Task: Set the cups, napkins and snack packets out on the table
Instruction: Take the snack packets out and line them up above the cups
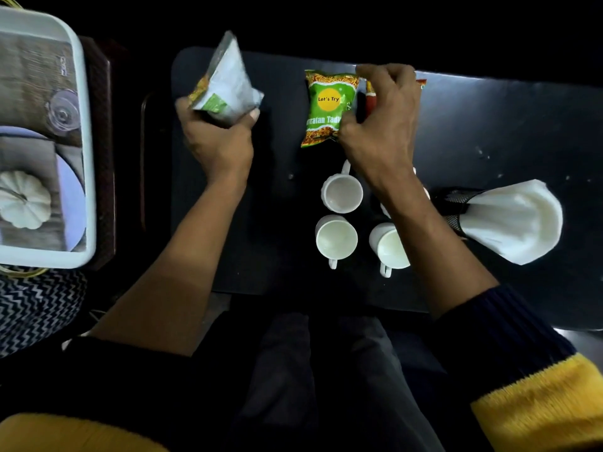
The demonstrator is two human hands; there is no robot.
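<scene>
three white ceramic cups (pixel 336 238) empty | my left hand (pixel 218 143) clutches silver-backed snack packet (pixel 225 84) aloft | my right hand (pixel 380 125) pinches green snack packet (pixel 328 107)

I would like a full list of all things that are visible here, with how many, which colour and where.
Table: one, black, centre and right.
Green snack packet: one, flat on the table's far side, right hand touching it.
Red packet: one, mostly hidden under the right hand.
Silver-backed packet: one, lifted above the table's left end.
Cups: three clearly seen, white, empty, near edge; a fourth may be hidden by the forearm.
Napkins: white, in a black mesh holder, right.
Tray: one, white-rimmed, far left.
Left hand: grip closed on the silver-backed packet.
Right hand: over the packets.
</scene>
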